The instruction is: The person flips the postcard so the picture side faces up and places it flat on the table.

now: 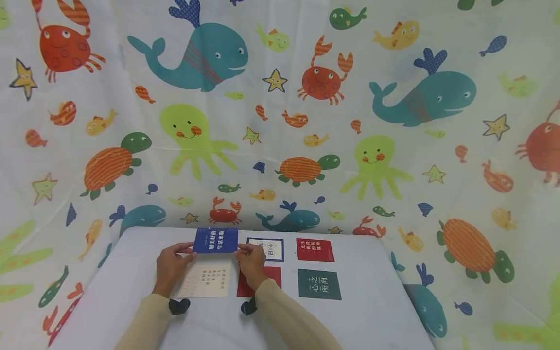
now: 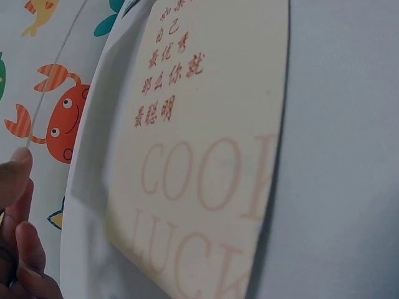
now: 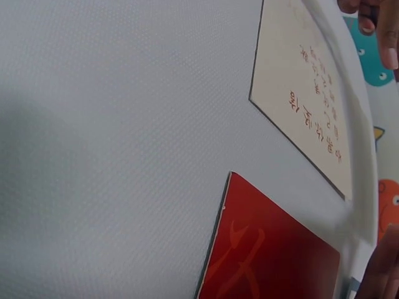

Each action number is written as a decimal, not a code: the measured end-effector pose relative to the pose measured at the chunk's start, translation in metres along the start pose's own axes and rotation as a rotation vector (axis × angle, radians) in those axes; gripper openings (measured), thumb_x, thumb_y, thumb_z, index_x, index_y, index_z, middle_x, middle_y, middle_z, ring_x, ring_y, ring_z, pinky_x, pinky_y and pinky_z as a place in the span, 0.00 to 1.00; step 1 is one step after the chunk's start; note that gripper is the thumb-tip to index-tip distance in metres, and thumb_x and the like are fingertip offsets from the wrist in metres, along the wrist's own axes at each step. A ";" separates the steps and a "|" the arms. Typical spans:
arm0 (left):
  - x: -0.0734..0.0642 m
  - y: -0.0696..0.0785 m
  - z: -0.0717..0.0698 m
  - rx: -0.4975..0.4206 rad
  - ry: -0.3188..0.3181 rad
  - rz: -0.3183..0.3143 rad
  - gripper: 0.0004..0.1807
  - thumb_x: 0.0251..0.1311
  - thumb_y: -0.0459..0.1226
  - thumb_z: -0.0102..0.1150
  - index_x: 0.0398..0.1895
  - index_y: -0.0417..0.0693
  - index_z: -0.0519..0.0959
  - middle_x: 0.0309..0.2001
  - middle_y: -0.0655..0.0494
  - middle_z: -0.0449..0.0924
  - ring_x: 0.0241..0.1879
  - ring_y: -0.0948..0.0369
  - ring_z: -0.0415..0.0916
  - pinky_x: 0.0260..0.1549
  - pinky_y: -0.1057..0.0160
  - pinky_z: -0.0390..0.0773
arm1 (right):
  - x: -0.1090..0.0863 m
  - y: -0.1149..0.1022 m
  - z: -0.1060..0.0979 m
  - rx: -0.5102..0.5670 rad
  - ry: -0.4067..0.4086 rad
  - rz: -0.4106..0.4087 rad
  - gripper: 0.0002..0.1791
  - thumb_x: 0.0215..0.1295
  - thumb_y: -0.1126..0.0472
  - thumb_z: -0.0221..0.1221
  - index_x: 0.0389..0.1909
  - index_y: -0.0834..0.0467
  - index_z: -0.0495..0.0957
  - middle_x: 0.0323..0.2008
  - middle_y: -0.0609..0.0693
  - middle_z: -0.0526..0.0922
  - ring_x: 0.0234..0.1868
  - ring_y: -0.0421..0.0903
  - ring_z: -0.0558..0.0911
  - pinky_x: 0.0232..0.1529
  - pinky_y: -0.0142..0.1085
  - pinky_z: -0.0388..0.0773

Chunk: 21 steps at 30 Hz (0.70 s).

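Observation:
A blue card with white Chinese characters (image 1: 216,240) is held at its two lower corners, above the far part of the table. My left hand (image 1: 171,267) pinches its left corner and my right hand (image 1: 251,262) its right corner. Beneath and nearer lies a cream card (image 1: 204,282) with red characters; the left wrist view shows "LUCK" on it. Under the right forearm is a red card (image 3: 274,249), partly covered in the head view. Behind the right hand, a white card with a blue border (image 1: 280,250) is partly hidden.
Right of the hands lie a red card with white characters (image 1: 315,250) and a dark green card (image 1: 320,285). A white cloth covers the table (image 1: 372,311). Behind it hangs a curtain (image 1: 271,136) printed with sea animals.

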State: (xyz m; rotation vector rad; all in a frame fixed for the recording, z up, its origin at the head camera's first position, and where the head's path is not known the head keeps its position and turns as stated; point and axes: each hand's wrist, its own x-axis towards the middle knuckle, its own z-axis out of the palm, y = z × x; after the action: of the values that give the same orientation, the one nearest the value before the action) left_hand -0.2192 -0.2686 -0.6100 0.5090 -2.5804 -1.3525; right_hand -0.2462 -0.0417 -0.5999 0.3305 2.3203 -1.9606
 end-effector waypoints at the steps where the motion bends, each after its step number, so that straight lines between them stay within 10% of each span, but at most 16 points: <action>1: 0.001 0.001 0.000 0.004 -0.001 -0.001 0.23 0.67 0.36 0.71 0.64 0.43 0.83 0.53 0.38 0.88 0.43 0.50 0.74 0.42 0.55 0.69 | 0.000 0.000 0.000 0.001 -0.002 -0.003 0.13 0.66 0.65 0.71 0.49 0.51 0.90 0.36 0.45 0.87 0.37 0.42 0.85 0.40 0.36 0.86; 21: 0.000 0.008 0.007 0.091 0.002 -0.023 0.18 0.67 0.35 0.68 0.58 0.38 0.85 0.51 0.36 0.88 0.49 0.42 0.80 0.54 0.42 0.74 | 0.008 0.005 0.003 -0.060 -0.010 0.054 0.11 0.66 0.67 0.69 0.49 0.56 0.90 0.32 0.48 0.88 0.25 0.44 0.85 0.26 0.30 0.77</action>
State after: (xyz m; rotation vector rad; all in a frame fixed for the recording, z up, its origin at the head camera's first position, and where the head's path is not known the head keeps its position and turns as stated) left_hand -0.2227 -0.2595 -0.6074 0.5568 -2.6518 -1.2450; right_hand -0.2532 -0.0430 -0.6074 0.3736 2.3333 -1.8605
